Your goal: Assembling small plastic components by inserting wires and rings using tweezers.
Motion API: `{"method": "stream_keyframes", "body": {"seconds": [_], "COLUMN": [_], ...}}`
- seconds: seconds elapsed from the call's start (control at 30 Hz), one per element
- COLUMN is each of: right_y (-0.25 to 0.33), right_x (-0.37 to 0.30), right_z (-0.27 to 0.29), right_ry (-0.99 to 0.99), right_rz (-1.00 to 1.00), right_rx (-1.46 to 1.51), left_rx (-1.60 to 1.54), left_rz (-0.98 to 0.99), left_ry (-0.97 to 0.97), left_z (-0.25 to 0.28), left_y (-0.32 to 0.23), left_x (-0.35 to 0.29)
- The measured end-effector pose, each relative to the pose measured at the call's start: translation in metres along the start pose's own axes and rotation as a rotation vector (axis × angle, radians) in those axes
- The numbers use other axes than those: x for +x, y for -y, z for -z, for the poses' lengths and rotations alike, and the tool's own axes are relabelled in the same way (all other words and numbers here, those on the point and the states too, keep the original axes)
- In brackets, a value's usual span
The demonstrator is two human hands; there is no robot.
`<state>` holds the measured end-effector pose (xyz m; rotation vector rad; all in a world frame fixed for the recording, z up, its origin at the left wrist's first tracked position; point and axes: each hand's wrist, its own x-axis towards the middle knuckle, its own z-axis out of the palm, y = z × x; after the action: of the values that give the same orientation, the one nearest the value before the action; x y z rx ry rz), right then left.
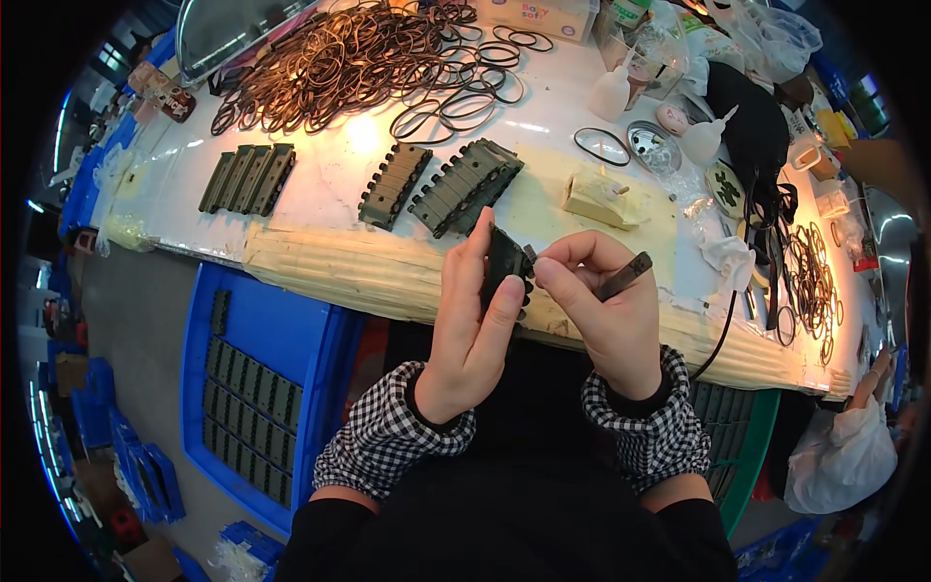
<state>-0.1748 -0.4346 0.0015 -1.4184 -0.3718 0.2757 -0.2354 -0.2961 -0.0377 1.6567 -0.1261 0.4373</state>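
My left hand (465, 330) is closed around a dark green ribbed plastic part (500, 264), holding it tilted above the table's front edge. The fingertips of my right hand (611, 306) pinch at the part's right side, where small black knobs stick out. A short, flat dark strip (624, 277) is tucked in the right hand; its exact kind is unclear. Just beyond the left hand lies a group of similar green parts (467, 186), side by side. One more such part (395, 184) rests to their left, and another group (247, 180) sits farther left.
Dark rubber bands (310, 73) heap at the table's back. A pale yellow block (605, 199) stands right of the hands, with white squeeze bottles (611, 92) behind. Below, a blue crate (192, 388) at left holds rows of green parts; a green crate (761, 441) is at right.
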Motion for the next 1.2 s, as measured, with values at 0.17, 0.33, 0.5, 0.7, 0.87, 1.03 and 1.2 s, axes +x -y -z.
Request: {"method": "stream_keyframes", "body": {"seconds": [0.17,0.33,0.5,0.7,0.87,1.03,1.2], "right_y": [0.001,0.005,0.001,0.011,0.015,0.022,0.021], "right_x": [-0.001,0.0,0.003,0.003,0.002,0.002,0.01], "right_z": [-0.004,-0.001,0.003,0.002,0.001,0.003,0.013], "right_ry": [-0.009,-0.009,0.002,0.019,0.055,0.064,0.138], "right_rz": [-0.035,-0.059,-0.023,-0.029,-0.021,-0.022,-0.169], "right_rx": [0.02,-0.016,-0.083,-0.152,-0.142,-0.302,-0.108], "left_rx": [0.036,0.24,0.285,0.343,0.355,0.37,0.465], "left_rz": [0.004,-0.096,-0.111,-0.142,-0.133,-0.141,-0.172], "left_ry": [0.009,0.047,0.04,0.023,0.022,0.016,-0.004], "left_z": [0.002,0.002,-0.002,-0.004,-0.003,-0.006,-0.008], "left_y": [-0.004,-0.006,-0.005,-0.002,-0.002,-0.002,-0.002], "left_x": [-0.001,0.002,0.002,0.001,0.0,0.0,-0.001]}}
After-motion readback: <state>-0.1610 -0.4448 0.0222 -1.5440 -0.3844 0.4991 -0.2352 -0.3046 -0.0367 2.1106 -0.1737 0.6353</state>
